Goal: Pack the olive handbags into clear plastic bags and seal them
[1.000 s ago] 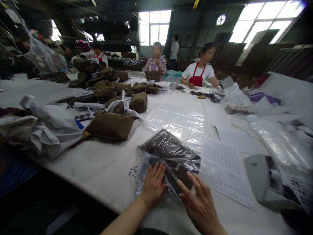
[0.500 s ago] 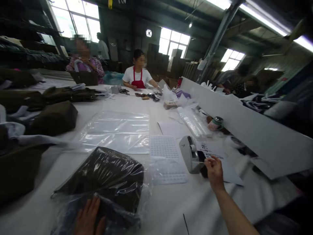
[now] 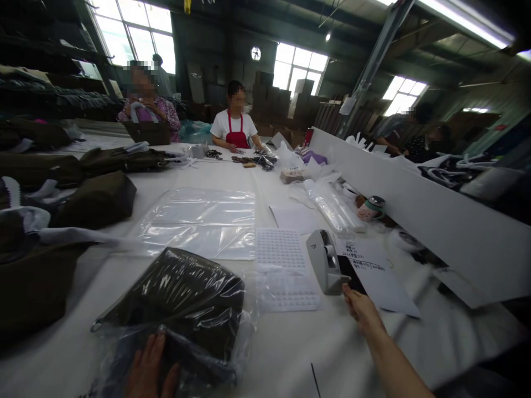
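The dark bag in clear plastic lies flat on the white table, near side & left of centre. Left hand rests palm-down on its near part, fingers extended & slightly apart, pressing the film, gripping nothing (partly cut off at the bottom edge). Right hand is at the near right end of the grey tape dispenser, fingers bent & bunched; can't tell if they're fully closed or have any tape btwn them. A printed sheet lies btwn wrapped bag & dispenser; flat clear sleeves sit just beyond the bag. Brown bags crowd the left. To the right: a handwritten sheet, then a mug by the white partition, which bounds that side. Far side, a co-worker w/ red apron sits nr small dark items.
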`<state>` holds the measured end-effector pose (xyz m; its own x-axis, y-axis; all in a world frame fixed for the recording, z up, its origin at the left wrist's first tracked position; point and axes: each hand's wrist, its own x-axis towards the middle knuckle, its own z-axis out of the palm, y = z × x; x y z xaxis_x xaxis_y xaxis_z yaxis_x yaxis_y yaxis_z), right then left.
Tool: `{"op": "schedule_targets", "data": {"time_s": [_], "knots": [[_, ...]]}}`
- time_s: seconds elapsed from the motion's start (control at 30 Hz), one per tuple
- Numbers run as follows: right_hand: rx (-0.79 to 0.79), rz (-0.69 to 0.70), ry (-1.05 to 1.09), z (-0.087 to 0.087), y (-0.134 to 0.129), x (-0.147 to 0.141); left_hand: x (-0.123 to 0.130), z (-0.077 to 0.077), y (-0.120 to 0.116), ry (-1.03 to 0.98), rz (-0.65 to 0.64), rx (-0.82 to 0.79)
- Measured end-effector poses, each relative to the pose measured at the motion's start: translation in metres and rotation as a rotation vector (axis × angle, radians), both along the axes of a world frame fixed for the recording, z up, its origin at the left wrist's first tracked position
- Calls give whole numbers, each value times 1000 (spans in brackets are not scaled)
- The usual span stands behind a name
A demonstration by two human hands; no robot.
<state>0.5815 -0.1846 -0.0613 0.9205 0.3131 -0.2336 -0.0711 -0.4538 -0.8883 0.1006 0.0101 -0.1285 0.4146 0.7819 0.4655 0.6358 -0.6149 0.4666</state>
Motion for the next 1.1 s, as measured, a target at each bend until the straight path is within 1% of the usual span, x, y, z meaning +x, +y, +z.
{"op": "schedule_targets", "data": {"time_s": [0.07,0.13,0.17,0.2,0.27,0.33,0.4,0.43,0.47,0.5,0.53,0.57,0.6,0.63,0.67,0.7,0.77,0.87,0.97,1.03,1.07,1.1], "knots": [[-138,75,-18,4,-11,2,2,4,0,27,10,-19],[-240,170,-43,20,-11,2,2,8,-3,36,-2,15],[-276,229,-62,32,-4,-2,2,10,-5,42,-9,29],[-299,305,-78,44,8,-10,2,14,-7,51,-13,35],[-300,512,-114,72,49,-39,1,21,-12,84,-20,3],[-246,807,-121,96,102,-92,1,28,-14,107,-26,-49],[-215,1182,-94,116,152,-162,1,32,-14,122,-32,-102],[-220,1385,-94,122,173,-200,1,32,-15,126,-38,-121],[-226,1553,-120,126,191,-236,0,32,-15,125,-45,-129],[-253,1703,-205,127,205,-270,0,32,-16,118,-55,-129],[-305,1823,-374,125,217,-299,-1,31,-17,107,-63,-125],[-376,1879,-568,121,228,-322,-2,30,-19,89,-65,-121],[-450,1891,-756,116,237,-339,-3,29,-20,67,-61,-119],[-521,1866,-913,110,244,-350,-3,28,-21,49,-54,-123],[-581,1822,-1018,104,251,-355,-4,27,-21,38,-46,-131],[-626,1783,-1075,99,258,-356,-5,27,-22,35,-39,-139],[-685,1719,-1129,95,270,-346,-5,26,-21,63,-53,-137],[-745,1591,-1169,100,284,-316,-2,25,-18,138,-96,-120],[-784,1424,-1151,112,288,-271,-2,31,-18,154,-125,-110],[-767,1298,-1118,114,281,-235,-12,41,-19,91,-142,-91],[-719,1232,-1070,112,275,-217,-22,48,-19,26,-131,-81],[-647,1164,-980,107,267,-200,-33,54,-18,-62,-87,-77]]}}
